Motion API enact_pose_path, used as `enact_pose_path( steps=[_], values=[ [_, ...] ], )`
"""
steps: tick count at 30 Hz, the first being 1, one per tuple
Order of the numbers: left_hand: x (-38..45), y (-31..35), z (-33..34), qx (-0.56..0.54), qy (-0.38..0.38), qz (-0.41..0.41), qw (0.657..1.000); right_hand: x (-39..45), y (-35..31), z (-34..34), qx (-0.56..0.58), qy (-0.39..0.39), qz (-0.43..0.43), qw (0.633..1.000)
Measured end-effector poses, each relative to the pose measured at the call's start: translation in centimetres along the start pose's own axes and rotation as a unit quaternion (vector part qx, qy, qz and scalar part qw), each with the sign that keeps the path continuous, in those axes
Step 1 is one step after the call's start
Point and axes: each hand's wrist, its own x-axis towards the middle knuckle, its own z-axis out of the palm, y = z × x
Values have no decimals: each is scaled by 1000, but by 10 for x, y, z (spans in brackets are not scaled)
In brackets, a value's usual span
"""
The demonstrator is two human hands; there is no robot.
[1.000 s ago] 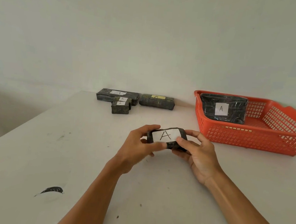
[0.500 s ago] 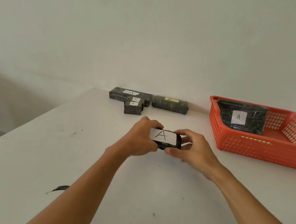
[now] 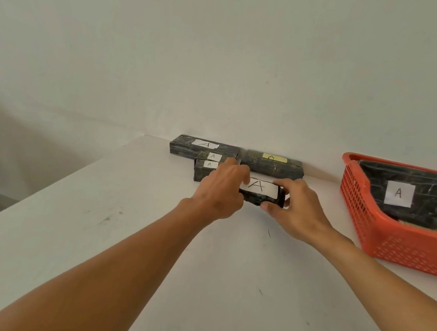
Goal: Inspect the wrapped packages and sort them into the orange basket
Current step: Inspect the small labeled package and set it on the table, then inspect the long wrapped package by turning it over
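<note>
One large wrapped package (image 3: 404, 197) is already lying inside the orange basket (image 3: 355, 212), leaning against its far wall with its white "A" label facing the camera. So one item seems to be sorted, and most of the work is still waiting. Beyond the hands, against the wall, four more packages are sitting on the white table (image 3: 70, 230): a long package (image 3: 187, 146) with a white label, a second long package (image 3: 279, 166) with a yellow label, and two small packages (image 3: 206, 164) that are lying one on the other, just behind the left hand.

The fifth one, a small dark package (image 3: 260, 194) with a wide "A" label, is being held between both hands, a little above the table as far as I can judge. The left hand (image 3: 223, 190) is curling over its left end, with the fingertips lying on the label edge. The right hand (image 3: 296, 208) is gripping the right end: the thumb is pressing on the near side and the fingers are bending around the far side. Both hands are half closed around it, not flat.

The basket is standing to the right of the right hand, near but not touching it. I am judging that this is the inspection step, and the package is not yet travelling to the basket.
</note>
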Motion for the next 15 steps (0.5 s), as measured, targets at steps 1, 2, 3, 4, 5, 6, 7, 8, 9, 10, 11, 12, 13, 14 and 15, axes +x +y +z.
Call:
enact_pose_path(
  steps=[1, 2, 3, 4, 5, 6, 7, 8, 9, 10, 11, 12, 13, 14, 15],
  values=[
    [8, 0, 3, 19, 2, 2, 1000, 8, 4, 1, -10, 1, 4, 1000],
    [16, 0, 6, 36, 2, 5, 999, 16, 8, 2, -20, 1, 11, 1000],
    [23, 0, 9, 46, 0, 9, 999, 24, 11, 3, -28, -1, 19, 999],
    [30, 0, 13, 50, -4, 11, 999, 30, 14, 4, -36, -4, 30, 999],
    [36, 0, 17, 49, -10, 12, 999, 36, 17, 5, -42, -8, 39, 998],
    [42, -1, 21, 47, -17, 11, 999, 42, 21, 6, -47, -12, 49, 998],
    [47, -2, 24, 44, -25, 10, 999, 48, 24, 8, -50, -14, 57, 997],
    [51, -3, 27, 42, -33, 8, 999, 52, 26, 10, -52, -14, 63, 997],
    [55, -4, 30, 41, -39, 6, 998, 57, 28, 12, -54, -12, 65, 996],
    [57, -5, 32, 40, -42, 5, 998, 60, 29, 13, -57, -13, 69, 996],
    [60, -6, 34, 41, -43, 5, 998, 63, 30, 14, -58, -15, 72, 996],
    [61, -8, 35, 41, -43, 6, 998, 65, 30, 14, -58, -20, 76, 995],
    [62, -9, 36, 42, -41, 7, 998, 68, 31, 14, -54, -23, 77, 995],
    [63, -10, 36, 44, -40, 9, 998, 69, 30, 13, -51, -31, 81, 995],
    [63, -11, 36, 46, -40, 12, 998, 70, 30, 12, -45, -36, 80, 995]
  ],
)
